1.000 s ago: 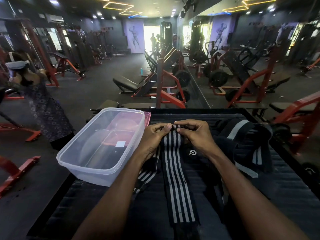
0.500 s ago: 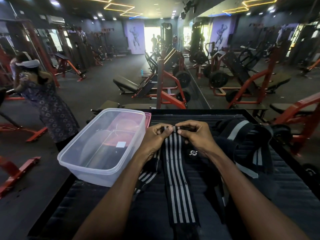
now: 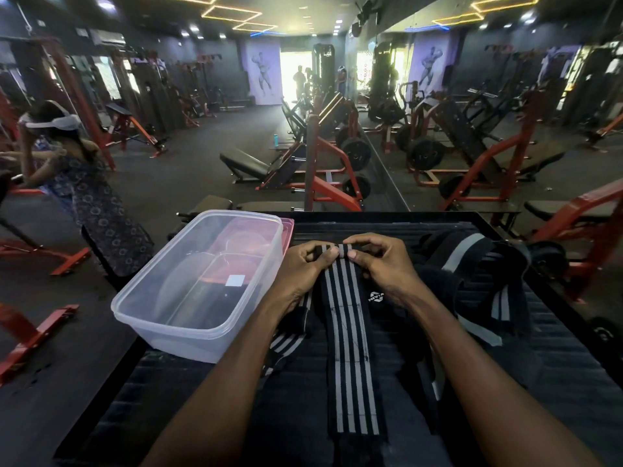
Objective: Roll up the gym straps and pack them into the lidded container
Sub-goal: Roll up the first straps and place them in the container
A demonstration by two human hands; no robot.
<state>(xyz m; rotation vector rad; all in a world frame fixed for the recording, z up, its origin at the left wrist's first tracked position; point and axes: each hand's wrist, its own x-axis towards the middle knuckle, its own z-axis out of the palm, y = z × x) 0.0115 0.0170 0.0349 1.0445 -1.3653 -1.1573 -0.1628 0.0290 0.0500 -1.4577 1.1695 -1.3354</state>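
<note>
A black strap with grey stripes lies lengthwise on the dark ribbed platform, running from its near end up to my hands. My left hand and my right hand both pinch the strap's far end, where a small fold or roll has formed between thumbs and fingers. A clear plastic container stands open at the platform's left corner, with a pink lid behind or under it. Other black and grey straps lie in a heap to the right, and another striped strap lies under my left wrist.
The platform's left edge runs under the container, which overhangs it. A person in a patterned dress with a white headset stands on the gym floor at left. Red weight machines and benches fill the room beyond; a mirror wall stands right.
My fingers have worked the strap's far end slightly tighter, and both hands sit a little nearer me. The person at left has shifted rightward.
</note>
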